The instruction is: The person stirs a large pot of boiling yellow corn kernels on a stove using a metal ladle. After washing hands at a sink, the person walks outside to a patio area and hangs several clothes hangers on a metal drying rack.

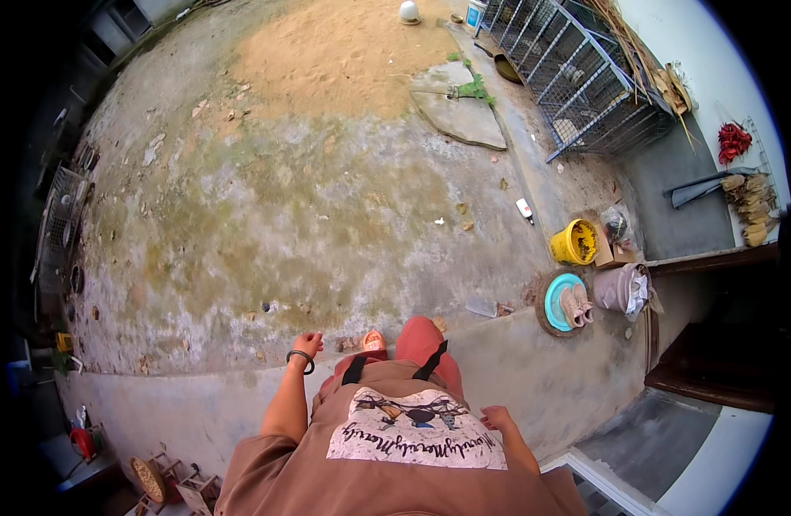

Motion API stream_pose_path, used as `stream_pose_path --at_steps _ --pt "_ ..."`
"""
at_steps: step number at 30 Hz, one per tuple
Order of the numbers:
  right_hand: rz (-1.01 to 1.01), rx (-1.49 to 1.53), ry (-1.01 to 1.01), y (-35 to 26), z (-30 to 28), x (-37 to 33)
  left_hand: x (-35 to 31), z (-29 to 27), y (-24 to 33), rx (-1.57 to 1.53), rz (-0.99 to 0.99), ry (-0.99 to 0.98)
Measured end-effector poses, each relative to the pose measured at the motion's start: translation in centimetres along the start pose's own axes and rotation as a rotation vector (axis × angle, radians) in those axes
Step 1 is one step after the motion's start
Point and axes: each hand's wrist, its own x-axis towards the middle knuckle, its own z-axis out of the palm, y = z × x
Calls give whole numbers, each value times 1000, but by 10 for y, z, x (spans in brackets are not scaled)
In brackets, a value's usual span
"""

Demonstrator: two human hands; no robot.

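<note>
My left hand (307,344), with a dark band (301,361) round its wrist, hangs out in front of my left side. Its fingers are loosely bent and apart, with nothing seen in them. Beside the right edge of my brown apron (326,413) is my right hand (498,419), its fingers slightly spread and no object visible in it. The apron has dark straps and a white printed panel. Below it show my reddish trousers (425,340) and one foot in a light sandal (373,340), at the edge of a raised concrete step.
To the right stand a teal basin (554,297) with shoes (574,308), a yellow bucket (574,243) and a pale sack (617,288). A white bottle (523,208) lies on the concrete. Farther off are a metal cage (567,69), a stone slab (455,112) and spread sand (326,52).
</note>
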Motion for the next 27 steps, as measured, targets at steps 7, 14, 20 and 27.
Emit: stream_pose_path --at_steps 7,14,20,27 --pt "224 188 -61 -226 -93 82 176 -14 143 -81 -96 103" --pt "-411 -630 337 -627 -364 353 347 28 247 47 -304 150" --pt "-926 49 348 -1217 -470 322 518 -20 451 70 -228 173" --pt "-806 286 195 -1425 -506 428 829 -116 748 875 -246 -68"
